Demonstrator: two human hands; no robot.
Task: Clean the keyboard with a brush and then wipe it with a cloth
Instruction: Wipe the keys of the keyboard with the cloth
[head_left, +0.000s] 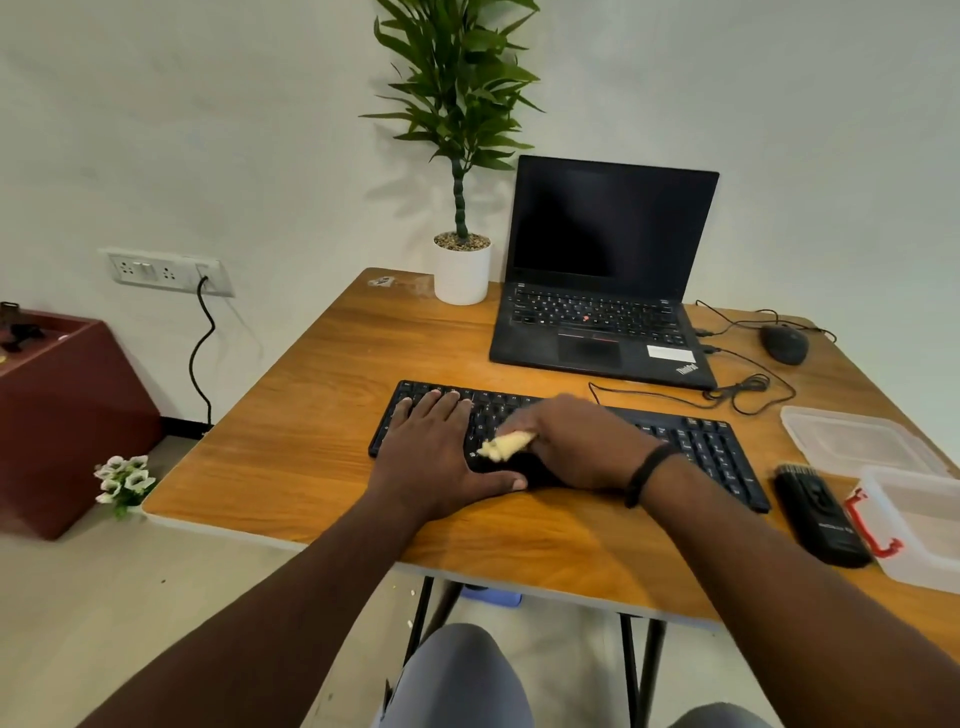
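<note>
A black keyboard (706, 447) lies across the middle of the wooden table (311, 441). My left hand (436, 452) rests flat on the keyboard's left end, fingers spread, holding nothing. My right hand (576, 441) sits over the keyboard's middle, closed around a pale yellow cloth (504, 446) that sticks out on the left of the fist and touches the keys. A black brush (818, 514) lies on the table to the right of the keyboard, bristles pointing away from me.
An open black laptop (602, 291) stands behind the keyboard, a white-potted plant (461, 270) to its left. A mouse (784, 343) and cables lie at the back right. A clear box (924, 525) and its lid (852, 441) sit at the right edge.
</note>
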